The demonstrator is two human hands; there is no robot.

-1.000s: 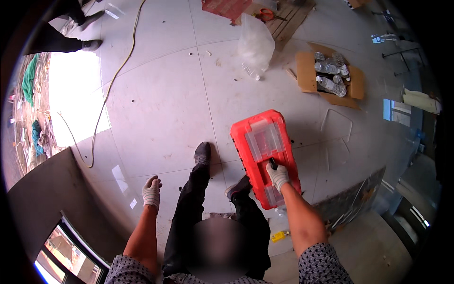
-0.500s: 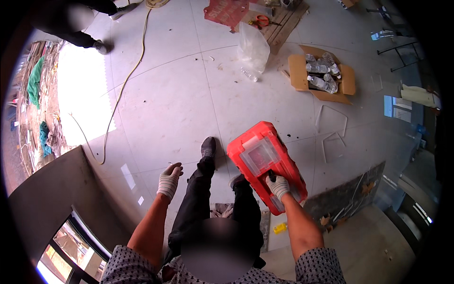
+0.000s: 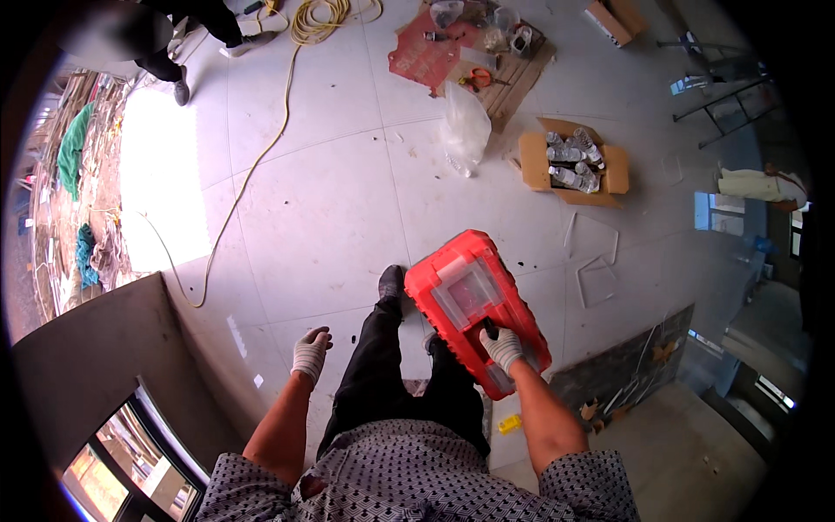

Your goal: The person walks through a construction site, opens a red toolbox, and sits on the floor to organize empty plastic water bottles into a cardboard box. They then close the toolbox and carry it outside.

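Observation:
My right hand (image 3: 503, 350), in a white knit glove with bare fingertips, is closed around the black handle (image 3: 490, 328) of a red toolbox (image 3: 513, 306). The toolbox hangs at my right side and has clear compartments (image 3: 470, 292) in its lid. My left hand (image 3: 310, 352), gloved the same way, hangs over the floor at my left. Its fingers are loosely bent, and I see nothing in it.
A cardboard box (image 3: 617, 170) of plastic bottles stands ahead right, beside a clear plastic bag (image 3: 465, 130). Orange-handled scissors (image 3: 481, 78) lie on boards. A yellow hose (image 3: 257, 155) crosses the floor. Another person's legs (image 3: 204, 22) are far left. A low wall (image 3: 113, 348) rises at my left.
The bottle box has shifted left in view, while the bag, hose and scissors sit lower. The toolbox stays in my right hand. My left hand's fingers look slightly more bent.

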